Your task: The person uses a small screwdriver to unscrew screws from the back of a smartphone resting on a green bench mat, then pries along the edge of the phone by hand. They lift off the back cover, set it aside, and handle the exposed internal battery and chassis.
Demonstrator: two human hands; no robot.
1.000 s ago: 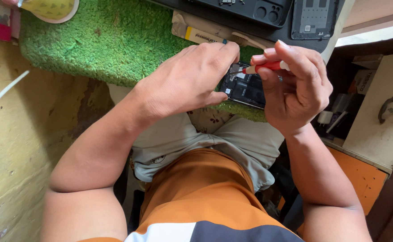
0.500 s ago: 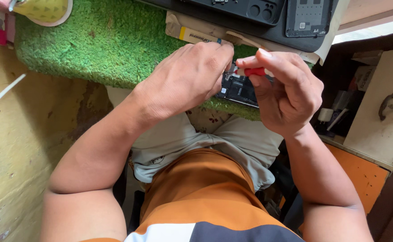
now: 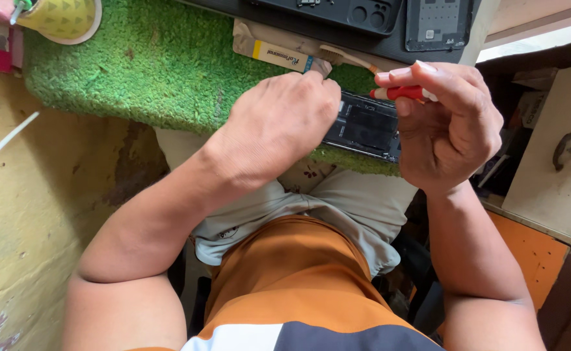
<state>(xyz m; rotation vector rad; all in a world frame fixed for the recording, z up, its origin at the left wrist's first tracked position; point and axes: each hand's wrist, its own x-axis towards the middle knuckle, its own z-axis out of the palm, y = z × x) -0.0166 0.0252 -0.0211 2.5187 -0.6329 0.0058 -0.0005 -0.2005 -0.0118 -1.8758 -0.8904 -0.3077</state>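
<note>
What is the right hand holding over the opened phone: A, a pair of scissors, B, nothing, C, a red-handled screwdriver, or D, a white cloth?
C: the right hand pinches a red-handled screwdriver in its fingers, just above the opened phone on the green mat.

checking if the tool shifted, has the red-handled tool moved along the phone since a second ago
Cannot tell. The red-handled tool sits in the right hand above the opened phone near its right end, as before; the head camera itself shifted, so any small slide is unclear.

Phone-repair bench: opened phone (image 3: pixel 363 127), screwdriver (image 3: pixel 406 93)
</note>
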